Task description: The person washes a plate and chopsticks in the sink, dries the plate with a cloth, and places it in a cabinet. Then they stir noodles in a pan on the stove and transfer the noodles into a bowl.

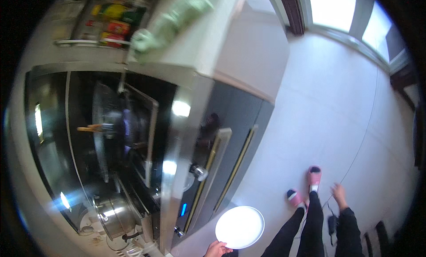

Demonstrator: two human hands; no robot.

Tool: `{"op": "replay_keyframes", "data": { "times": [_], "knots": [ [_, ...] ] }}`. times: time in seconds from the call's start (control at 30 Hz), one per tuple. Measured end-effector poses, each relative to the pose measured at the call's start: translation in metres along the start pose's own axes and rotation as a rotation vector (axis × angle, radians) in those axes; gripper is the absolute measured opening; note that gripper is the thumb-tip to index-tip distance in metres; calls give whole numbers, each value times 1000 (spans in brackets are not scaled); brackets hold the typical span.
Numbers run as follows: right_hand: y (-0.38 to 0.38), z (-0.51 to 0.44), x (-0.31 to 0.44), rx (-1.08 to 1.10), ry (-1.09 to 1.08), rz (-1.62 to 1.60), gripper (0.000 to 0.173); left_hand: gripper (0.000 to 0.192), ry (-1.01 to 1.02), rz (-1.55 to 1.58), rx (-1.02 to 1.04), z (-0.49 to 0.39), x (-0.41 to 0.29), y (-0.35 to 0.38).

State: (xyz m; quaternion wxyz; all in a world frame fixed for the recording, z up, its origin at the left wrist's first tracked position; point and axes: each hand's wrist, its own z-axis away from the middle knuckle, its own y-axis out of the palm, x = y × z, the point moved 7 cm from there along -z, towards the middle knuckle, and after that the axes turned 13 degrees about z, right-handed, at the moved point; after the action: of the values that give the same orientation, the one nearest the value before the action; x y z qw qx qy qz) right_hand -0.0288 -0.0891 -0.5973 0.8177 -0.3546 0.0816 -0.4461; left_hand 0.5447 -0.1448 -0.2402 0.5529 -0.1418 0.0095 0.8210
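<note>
A round white plate (pixel 240 227) is held at its rim by my left hand (pixel 218 249), low in the view, beside the front of the stove cabinet. My right hand (pixel 338 193) hangs over the floor to the right of my legs, its fingers slightly bent and nothing seen in them. To the left stands a gas stove with a dark pan or wok (pixel 103 133) on it, blurred, with a wooden handle (pixel 90 128) showing. A steel pot (pixel 114 215) stands at the stove's near end.
Steel-edged stove front (pixel 173 150) with knobs (pixel 199 172) and long drawer handles (pixel 234 168). A pale green cloth or bag (pixel 169 23) lies on the counter by colourful packets (pixel 116 27). A thin cable (pixel 361 147) crosses the tiled floor to a black adapter (pixel 332 225). Glass doors (pixel 332 7) stand beyond.
</note>
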Motion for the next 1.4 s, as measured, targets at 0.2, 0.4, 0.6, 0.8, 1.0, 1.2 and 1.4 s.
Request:
{"op": "replay_keyframes", "data": {
  "times": [0.2,0.4,0.6,0.8,1.0,1.2,1.4],
  "knots": [
    [-242,80,-243,-170,523,-97,24,30,200,-34,400,98,-87,115],
    [-382,64,-28,-142,116,-569,32,37,334,26,691,165,-166,225],
    [-486,88,379,-116,-731,-427,39,33,451,172,828,176,-246,304],
    [-563,138,656,-297,-1075,-139,38,32,474,371,859,154,-318,340],
    [-562,159,778,-401,-1246,271,56,26,521,481,781,135,-349,358],
    [-521,131,841,-267,-1316,1042,102,38,635,642,660,109,-361,373],
    [-483,98,875,-95,-1637,1087,61,40,557,739,521,113,-358,392]
  ]
}}
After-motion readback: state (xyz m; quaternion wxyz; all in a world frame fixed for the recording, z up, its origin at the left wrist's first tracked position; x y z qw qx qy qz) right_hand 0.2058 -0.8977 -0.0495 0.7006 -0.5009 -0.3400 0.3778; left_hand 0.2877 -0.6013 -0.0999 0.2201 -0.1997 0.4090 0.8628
